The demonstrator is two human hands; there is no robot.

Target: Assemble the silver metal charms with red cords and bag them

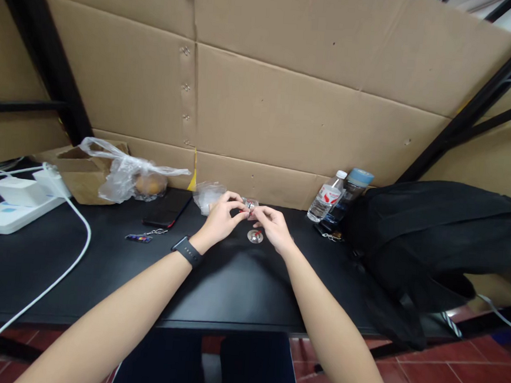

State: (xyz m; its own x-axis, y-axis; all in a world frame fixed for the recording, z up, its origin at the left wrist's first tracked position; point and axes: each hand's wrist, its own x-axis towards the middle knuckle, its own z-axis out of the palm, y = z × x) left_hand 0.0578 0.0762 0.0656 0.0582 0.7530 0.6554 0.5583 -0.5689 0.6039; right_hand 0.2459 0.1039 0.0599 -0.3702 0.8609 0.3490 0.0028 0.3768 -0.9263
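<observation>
My left hand (226, 217) and my right hand (274, 225) meet over the black table, fingertips pinched close together. Between them is a small clear piece with red on it (250, 209), largely covered by the fingers, so its kind is unclear. Just below, a round clear disc with a red part (255, 236), resembling a suction cup, lies on the tabletop near my right hand. A crumpled clear plastic bag (207, 196) rests behind my left hand. A dark watch is on my left wrist.
On the left are a power strip (28, 212) with a white cable, a paper bag (84, 178), a plastic bag with a round item (150, 184), a black phone (166, 207) and a keychain (139, 238). To the right stand a water bottle (326, 198), a blue-lidded bottle (359, 179) and a black backpack (428, 240).
</observation>
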